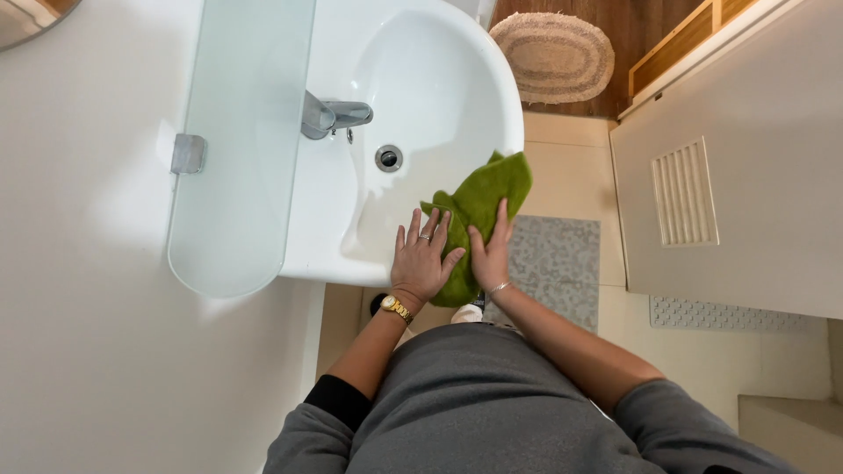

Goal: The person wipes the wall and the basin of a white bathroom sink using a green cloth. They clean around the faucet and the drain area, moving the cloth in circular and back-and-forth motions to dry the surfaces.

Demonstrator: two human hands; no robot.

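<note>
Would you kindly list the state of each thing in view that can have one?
Green cloth: crumpled, draped over the basin's front rim.
Left hand: flat, fingers spread, on the rim and the cloth's edge.
Right hand: flat on the cloth.
Faucet: no water running.
Washbasin: drain open, bowl holds no water.

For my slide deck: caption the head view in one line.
Both hands, left hand and right hand, press a green cloth on the rim of a white washbasin.

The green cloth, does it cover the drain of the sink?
No, the green cloth lies over the front rim of the sink, apart from the uncovered drain.
</note>
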